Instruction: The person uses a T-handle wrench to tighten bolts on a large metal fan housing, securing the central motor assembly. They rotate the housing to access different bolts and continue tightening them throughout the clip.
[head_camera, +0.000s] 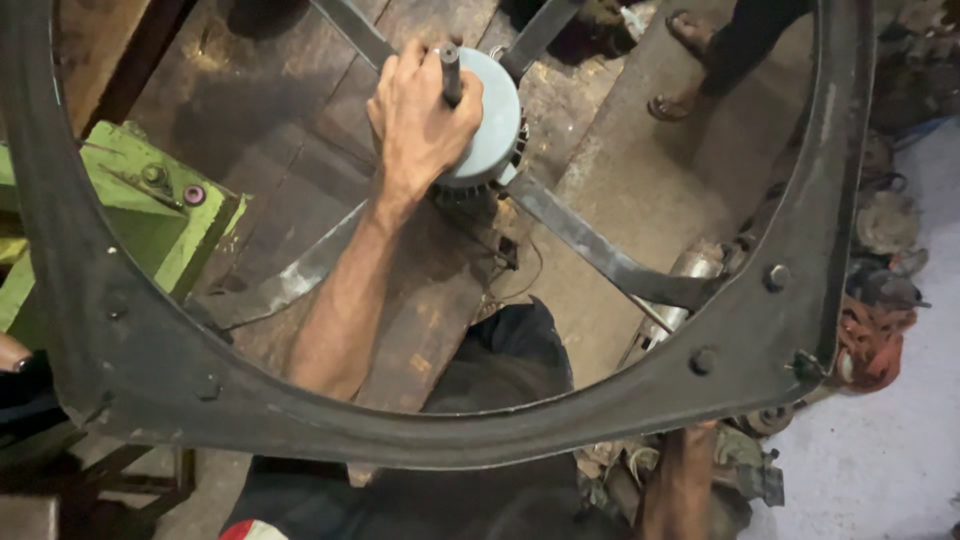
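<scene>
A person's left hand (420, 120) reaches through a large dark steel ring frame (150, 370), its fingers (400, 70) wrapped over the pale grey motor housing (495, 125) at the hub, thumb side against the short dark shaft (450, 72) that stands up toward the camera. Flat steel spokes (600, 255) run from the motor out to the ring. The right arm (680, 480) passes beneath the ring's near edge, well apart from the motor; its hand is hidden, so its fingers cannot be judged. Beyond the motor, a bystander's sandalled feet (675, 100) stand on the floor.
</scene>
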